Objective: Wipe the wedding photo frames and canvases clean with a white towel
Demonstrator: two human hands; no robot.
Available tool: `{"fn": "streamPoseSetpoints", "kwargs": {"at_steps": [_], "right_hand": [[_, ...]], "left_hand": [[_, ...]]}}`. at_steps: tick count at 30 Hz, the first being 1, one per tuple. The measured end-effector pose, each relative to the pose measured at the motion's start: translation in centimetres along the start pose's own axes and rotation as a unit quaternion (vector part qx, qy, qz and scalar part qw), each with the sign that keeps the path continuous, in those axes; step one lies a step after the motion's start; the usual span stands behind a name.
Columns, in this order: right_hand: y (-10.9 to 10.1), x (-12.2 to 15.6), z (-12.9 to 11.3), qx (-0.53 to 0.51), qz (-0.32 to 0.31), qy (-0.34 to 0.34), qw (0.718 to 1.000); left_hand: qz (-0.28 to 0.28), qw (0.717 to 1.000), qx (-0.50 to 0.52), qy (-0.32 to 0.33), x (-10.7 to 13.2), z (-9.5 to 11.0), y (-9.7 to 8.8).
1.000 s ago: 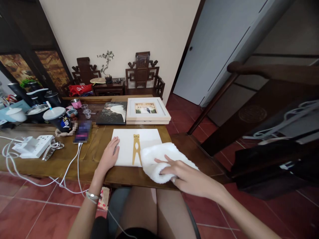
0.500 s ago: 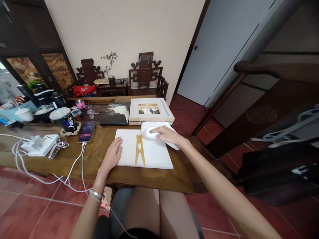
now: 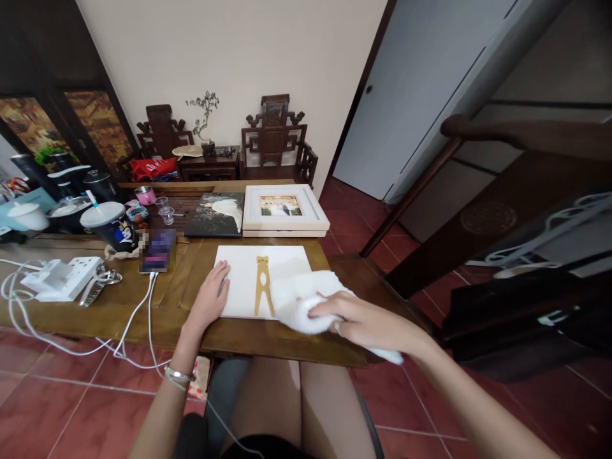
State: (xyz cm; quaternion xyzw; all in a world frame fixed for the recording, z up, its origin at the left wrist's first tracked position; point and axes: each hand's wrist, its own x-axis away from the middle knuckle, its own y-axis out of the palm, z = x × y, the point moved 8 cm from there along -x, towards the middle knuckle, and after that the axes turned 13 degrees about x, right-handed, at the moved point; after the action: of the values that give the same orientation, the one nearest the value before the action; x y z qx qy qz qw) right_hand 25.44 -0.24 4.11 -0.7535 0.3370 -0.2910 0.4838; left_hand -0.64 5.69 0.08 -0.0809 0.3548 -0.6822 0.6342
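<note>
A white canvas board with a gold clothespin-shaped figure lies flat near the front edge of the wooden table. My left hand rests flat on the board's left edge, fingers stretched out. My right hand is closed on a white fluffy towel, pressing it onto the board's front right corner. Part of the towel hangs past the table edge under my wrist.
Behind the board lie a framed photo and a dark photo print. To the left are a phone on a white cable, a power strip, a lidded cup and small containers. Carved chairs stand at the wall; a dark rack fills the right.
My right hand drew the towel from the board's far right corner back toward me to the near right corner. The left hand stayed put on the board.
</note>
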Motion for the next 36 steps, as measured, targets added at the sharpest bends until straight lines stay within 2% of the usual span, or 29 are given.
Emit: {"fn": "streamPoseSetpoints", "kwargs": {"at_steps": [4, 7, 9, 12, 15, 18, 20, 23, 27, 30, 33, 36], "right_hand": [[-1.1, -5.7, 0.3, 0.031, 0.102, 0.012, 0.994], [-0.8, -9.5, -1.8, 0.068, 0.131, -0.027, 0.989], [0.0, -10.5, -3.4, 0.110, 0.126, -0.050, 0.985], [1.6, -8.9, -5.7, 0.153, 0.092, -0.079, 0.981], [2.7, -4.9, -7.7, 0.138, 0.055, -0.116, 0.982], [3.0, -1.5, -9.1, 0.108, 0.015, -0.157, 0.982], [2.8, -0.8, -9.3, 0.092, 0.000, -0.175, 0.980], [2.0, -2.7, -7.7, 0.086, 0.021, -0.159, 0.983], [0.9, -8.3, -4.7, 0.138, 0.091, -0.075, 0.983], [0.8, -11.5, -4.6, 0.188, 0.110, -0.050, 0.975], [1.5, -11.8, -6.2, 0.227, 0.084, -0.062, 0.968], [2.6, -9.2, -8.2, 0.211, 0.055, -0.105, 0.970]], "left_hand": [[-0.001, 1.000, 0.003, 0.001, 0.0, -0.1, 0.0], [0.000, 1.000, 0.008, -0.003, -0.1, -0.2, 0.0], [-0.001, 1.000, 0.010, -0.005, -0.1, -0.3, 0.0], [-0.002, 1.000, 0.007, -0.003, -0.1, -0.2, 0.1], [-0.001, 1.000, 0.002, -0.002, 0.0, -0.2, 0.1], [-0.002, 1.000, -0.003, -0.001, 0.0, -0.1, 0.1], [-0.005, 1.000, -0.005, 0.000, 0.0, 0.0, 0.1], [-0.009, 1.000, -0.007, -0.001, -0.1, -0.1, 0.2], [-0.009, 1.000, -0.003, 0.001, -0.1, -0.2, 0.2], [-0.001, 1.000, 0.005, 0.006, 0.0, -0.3, 0.1], [0.008, 1.000, 0.009, 0.013, 0.0, -0.2, 0.0], [0.007, 1.000, 0.004, 0.013, 0.0, -0.3, 0.1]]}}
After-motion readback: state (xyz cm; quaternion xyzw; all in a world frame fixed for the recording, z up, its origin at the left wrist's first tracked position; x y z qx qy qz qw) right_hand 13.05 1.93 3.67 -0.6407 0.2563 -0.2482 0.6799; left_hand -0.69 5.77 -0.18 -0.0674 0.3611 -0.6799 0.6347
